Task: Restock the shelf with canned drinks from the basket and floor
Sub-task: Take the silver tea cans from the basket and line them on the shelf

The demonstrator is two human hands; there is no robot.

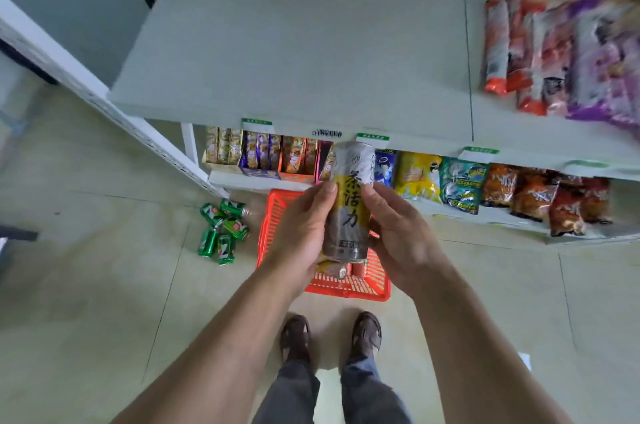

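A tall silver and yellow can [349, 201] with black characters is upright in front of me, above the red basket [270, 226]. My left hand [301, 233] grips its left side, and my right hand [394, 236] holds its right side, thumb on the front. Another can [334, 269] lies in the basket beneath my hands. Several green cans [221, 231] lie in a heap on the floor left of the basket. The grey upper shelf [294, 49] spreads out just beyond the held can.
Snack bags [568, 56] lie on the upper shelf's right side. The lower shelf holds small boxes [259, 153] and snack packets [460, 186]. A white shelf upright [104, 108] slants at left. My feet [330, 337] stand on the tiled floor behind the basket.
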